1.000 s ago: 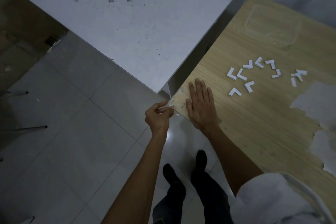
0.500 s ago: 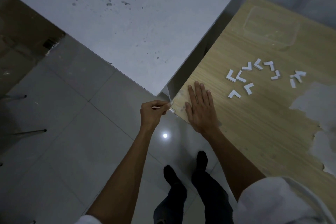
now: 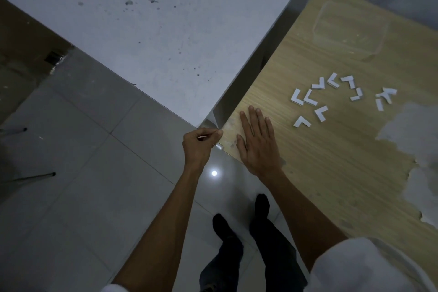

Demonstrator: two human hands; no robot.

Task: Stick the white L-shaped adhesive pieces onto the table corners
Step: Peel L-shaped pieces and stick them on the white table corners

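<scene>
My left hand point(image 3: 200, 146) is curled at the near-left corner point(image 3: 224, 134) of the wooden table point(image 3: 331, 154), its thumb and fingertips pinching a small white piece against that corner. Most of the piece is hidden by my fingers. My right hand point(image 3: 257, 143) lies flat, palm down, on the tabletop just right of the corner, fingers straight. Several white L-shaped adhesive pieces point(image 3: 320, 99) lie scattered on the wood farther right, two of them point(image 3: 385, 98) a little apart from the rest.
A white speckled table point(image 3: 154, 31) stands to the left, its corner close to the wooden table's corner with a narrow gap between. A clear plastic container point(image 3: 350, 31) sits at the wooden table's far end. The veneer is torn point(image 3: 414, 130) at right. My legs stand on grey floor tiles point(image 3: 94, 173).
My left hand has shifted slightly up along the table corner while keeping its pinch. My right hand has stayed flat in the same spot.
</scene>
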